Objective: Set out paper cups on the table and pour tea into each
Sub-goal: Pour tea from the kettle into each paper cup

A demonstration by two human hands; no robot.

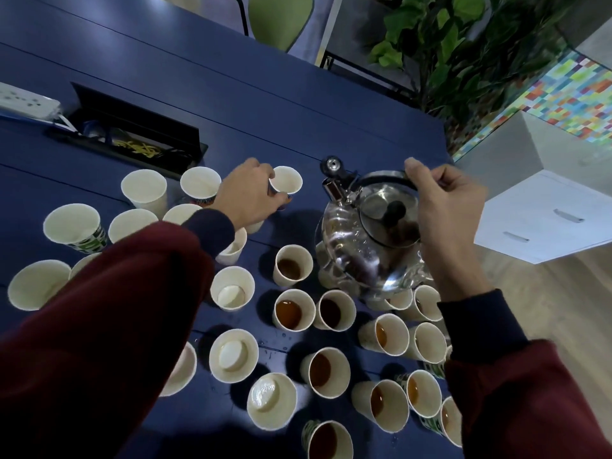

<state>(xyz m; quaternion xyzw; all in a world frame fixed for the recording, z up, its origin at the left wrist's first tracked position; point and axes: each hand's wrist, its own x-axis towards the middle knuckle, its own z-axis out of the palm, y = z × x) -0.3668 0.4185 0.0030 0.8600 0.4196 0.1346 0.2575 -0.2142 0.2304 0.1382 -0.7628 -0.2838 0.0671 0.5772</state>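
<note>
One cup in left hand; right hand's kettle near table edge

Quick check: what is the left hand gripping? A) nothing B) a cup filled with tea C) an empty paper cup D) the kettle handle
C: the left hand grips an empty paper cup, while the right hand holds the kettle by its handle.
</note>
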